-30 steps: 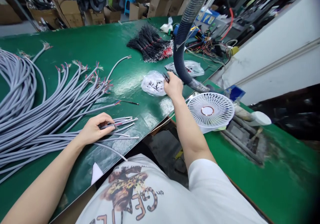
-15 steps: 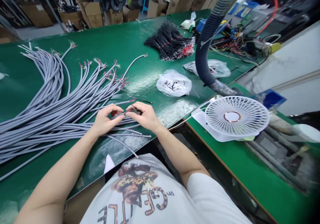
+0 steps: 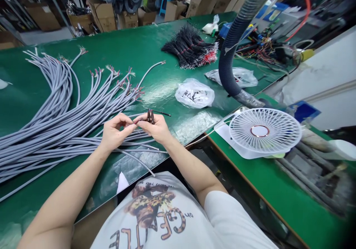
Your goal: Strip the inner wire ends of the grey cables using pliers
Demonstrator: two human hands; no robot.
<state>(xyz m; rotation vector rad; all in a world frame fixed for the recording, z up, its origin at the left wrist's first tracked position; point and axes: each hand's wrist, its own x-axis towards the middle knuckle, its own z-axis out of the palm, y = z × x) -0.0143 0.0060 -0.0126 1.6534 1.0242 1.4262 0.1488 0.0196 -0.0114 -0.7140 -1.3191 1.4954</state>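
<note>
Left hand pinching grey cable end, right hand closed on small dark piece

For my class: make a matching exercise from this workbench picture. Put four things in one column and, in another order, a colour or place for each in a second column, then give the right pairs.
Things:
1. long cables
2. desk fan
3. bundle of short wires
4. plastic bag

Descriptions:
A. white, lying face up beside the table edge
B. black with red and pale tips, at the far side of the green table
C. grey, spread in a fan on the left
D. clear, crumpled, just below the bundle

Pairs: 1-C, 2-A, 3-B, 4-D
</note>
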